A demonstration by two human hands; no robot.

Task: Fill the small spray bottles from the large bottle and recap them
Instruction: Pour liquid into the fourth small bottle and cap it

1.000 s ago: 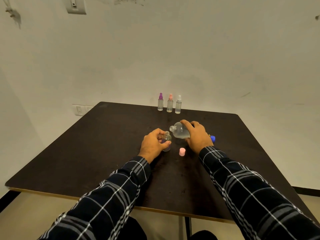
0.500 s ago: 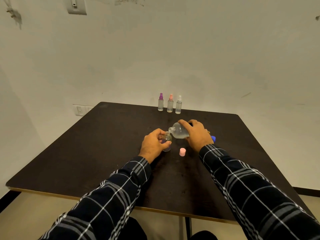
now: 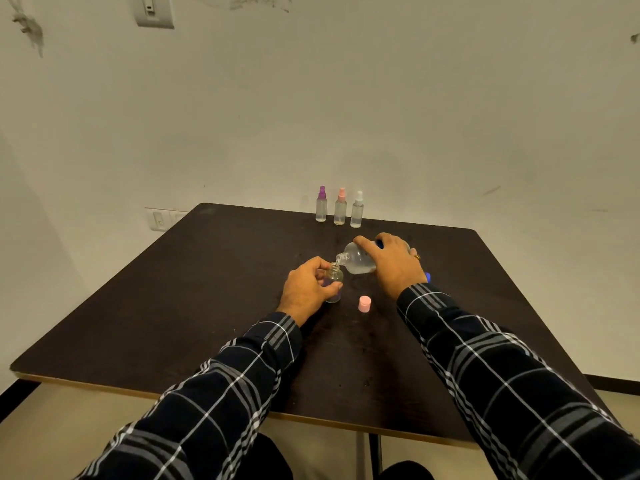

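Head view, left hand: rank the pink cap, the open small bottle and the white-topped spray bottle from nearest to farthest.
1. open small bottle: held in the left hand.
2. pink cap: on the table, just right of that hand.
3. white-topped spray bottle: at the table's far edge, rightmost of three.

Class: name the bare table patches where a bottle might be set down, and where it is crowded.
Bare: the table left of the left hand; the right side beyond the right hand. Crowded: between the hands, by the pink cap and large bottle.
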